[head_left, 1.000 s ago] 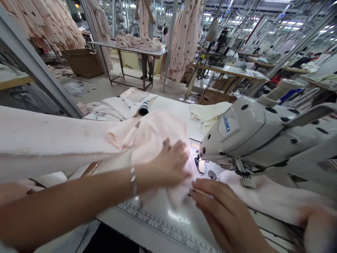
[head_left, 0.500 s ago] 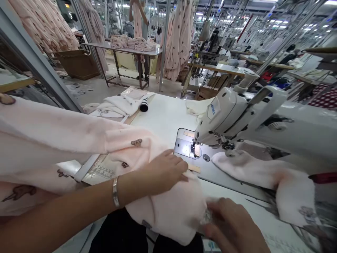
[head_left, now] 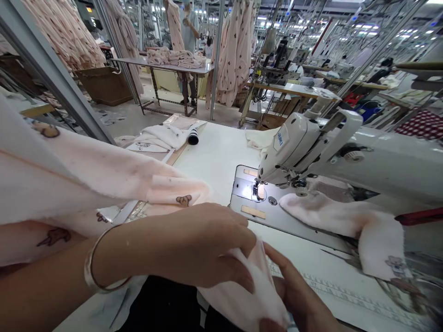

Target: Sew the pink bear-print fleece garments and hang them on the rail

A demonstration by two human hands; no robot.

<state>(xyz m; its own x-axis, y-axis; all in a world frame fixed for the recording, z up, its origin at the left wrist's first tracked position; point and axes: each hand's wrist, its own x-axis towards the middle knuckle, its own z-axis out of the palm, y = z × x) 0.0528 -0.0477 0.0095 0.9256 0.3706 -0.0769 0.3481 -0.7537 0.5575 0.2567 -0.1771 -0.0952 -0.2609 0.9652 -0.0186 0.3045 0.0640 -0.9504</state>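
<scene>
Racks of pink garments [head_left: 235, 55] hang across the room beyond a white surface [head_left: 214, 152]. Through the head camera, the 1 view I have, I find both hands together at the near edge. Pink cloth [head_left: 114, 166] with small animal prints [head_left: 183, 200] comes in from the left, passes beneath the left forearm and reaches down between the 2 hands, over a dark lap [head_left: 166, 299]. I see the left hand [head_left: 197, 244] pinching it between thumb and fingers; the right hand [head_left: 294, 290], just beside, holds its lower part, thumb in front, fingers partly hidden. Ahead and to my right stands the sewing machine [head_left: 290, 147], its needle apart from that cloth. Another pink piece [head_left: 346, 216] lies under the machine's arm, away from both hands.
</scene>
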